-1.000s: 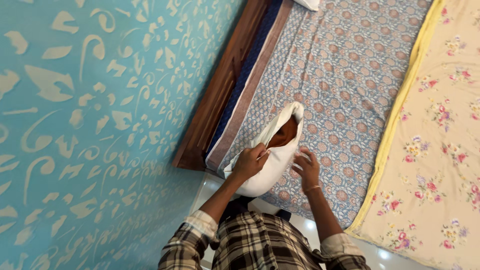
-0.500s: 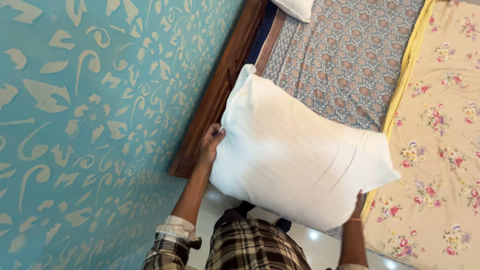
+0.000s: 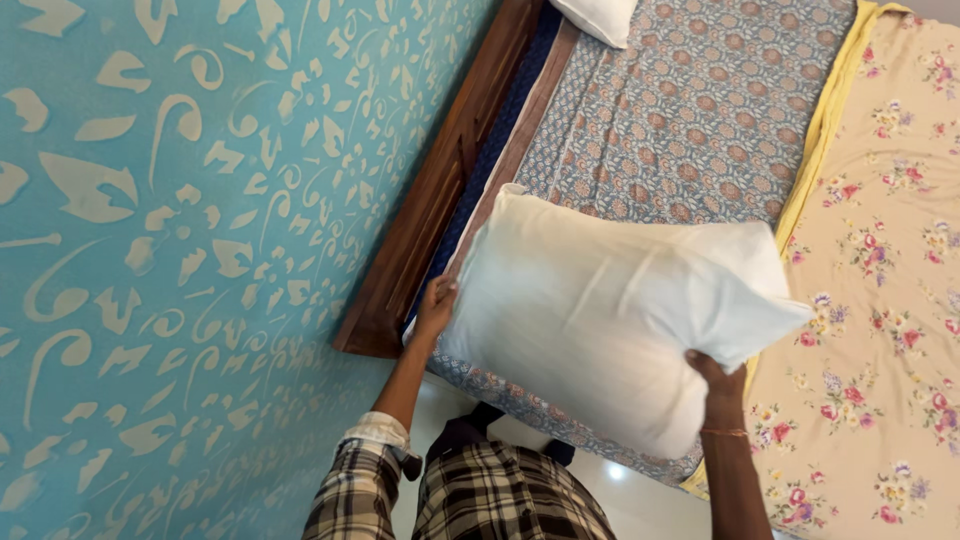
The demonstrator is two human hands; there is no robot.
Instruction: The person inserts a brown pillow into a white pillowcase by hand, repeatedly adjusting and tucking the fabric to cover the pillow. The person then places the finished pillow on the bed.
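You have the white cased pillow [image 3: 610, 320] fully covered, your left hand [image 3: 437, 305] and right hand [image 3: 718, 378] grasping its ends mid-frame; it's not yet laid on the bed [image 3: 690, 120].

Teal patterned wall [image 3: 180, 250], dark wooden headboard [image 3: 440, 180], blue patterned bedsheet [image 3: 690, 110], floral cream bedspread [image 3: 880, 300], second white pillow [image 3: 598, 16]

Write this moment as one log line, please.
left hand: grips white pillow | right hand: grips opposite edge | pillow: above patterned bed sheet
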